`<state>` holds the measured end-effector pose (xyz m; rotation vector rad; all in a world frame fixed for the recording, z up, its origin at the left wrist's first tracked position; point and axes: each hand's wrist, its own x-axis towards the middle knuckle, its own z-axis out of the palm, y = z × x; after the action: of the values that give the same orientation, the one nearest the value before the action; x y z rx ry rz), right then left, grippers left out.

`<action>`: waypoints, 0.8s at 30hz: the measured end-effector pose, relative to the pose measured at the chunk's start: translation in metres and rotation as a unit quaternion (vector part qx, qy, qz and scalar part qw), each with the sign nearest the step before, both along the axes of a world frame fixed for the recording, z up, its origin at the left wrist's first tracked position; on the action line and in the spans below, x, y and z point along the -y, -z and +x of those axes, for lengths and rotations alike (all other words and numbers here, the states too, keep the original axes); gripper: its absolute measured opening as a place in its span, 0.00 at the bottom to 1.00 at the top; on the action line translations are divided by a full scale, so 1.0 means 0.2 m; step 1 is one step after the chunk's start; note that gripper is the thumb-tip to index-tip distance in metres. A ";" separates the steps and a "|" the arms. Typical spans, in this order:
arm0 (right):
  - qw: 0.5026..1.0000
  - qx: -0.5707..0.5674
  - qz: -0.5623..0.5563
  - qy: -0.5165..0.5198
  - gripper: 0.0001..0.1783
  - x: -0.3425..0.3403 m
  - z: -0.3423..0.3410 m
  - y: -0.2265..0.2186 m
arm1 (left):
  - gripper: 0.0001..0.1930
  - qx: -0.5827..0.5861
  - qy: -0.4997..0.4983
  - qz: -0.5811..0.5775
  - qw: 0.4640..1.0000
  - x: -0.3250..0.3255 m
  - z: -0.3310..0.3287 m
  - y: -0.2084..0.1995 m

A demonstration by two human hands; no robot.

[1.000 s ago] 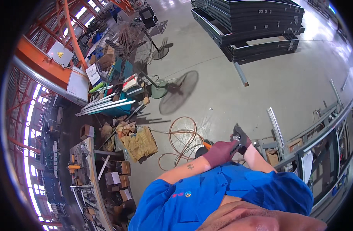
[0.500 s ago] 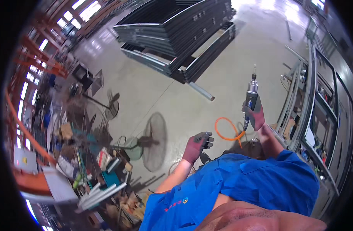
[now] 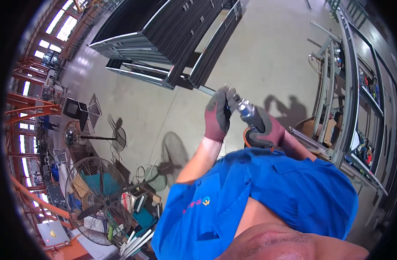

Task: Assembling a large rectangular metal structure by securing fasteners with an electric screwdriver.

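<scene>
My right hand (image 3: 271,129), in a maroon and grey work glove, is wrapped round an air screwdriver (image 3: 247,110) with a silver front end. The tool is tilted, its tip toward the upper left. My left hand (image 3: 215,116), gloved alike, is at that tip with its fingers bent together. Whether they pinch the bit or a small piece is too hidden to tell. An orange air hose (image 3: 247,137) curves beside my right hand, close to my blue shirt.
A tall stack of dark metal frames (image 3: 163,47) stands ahead on the floor. To the right is a metal rack (image 3: 358,99) with tools and parts. A large caged fan (image 3: 101,200) and a heap of scraps (image 3: 140,240) lie to the left.
Both hands have come together in front of me. My right hand brought the screwdriver left and tilted it; my left hand rose to its tip. The view has shifted too.
</scene>
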<state>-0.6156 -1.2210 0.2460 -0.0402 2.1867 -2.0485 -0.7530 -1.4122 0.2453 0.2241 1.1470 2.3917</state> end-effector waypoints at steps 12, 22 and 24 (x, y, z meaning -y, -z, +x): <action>0.989 0.004 -0.128 0.068 0.43 -1.18 -1.00 0.16 | 0.24 0.177 0.090 0.151 0.968 -1.13 -1.19 0.02; 0.978 0.013 -0.028 0.208 0.41 -1.78 -1.65 0.20 | 0.17 0.260 0.150 0.128 0.945 -2.14 -1.97 0.12; 0.981 -0.024 -0.046 0.189 0.44 -1.93 -1.84 0.37 | 0.12 0.232 0.236 0.180 0.926 -2.41 -2.17 0.18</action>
<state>-0.9841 -0.8356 0.1723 0.3463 2.2677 -2.3635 -1.1870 -0.9312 0.2099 0.0362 0.3753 2.0402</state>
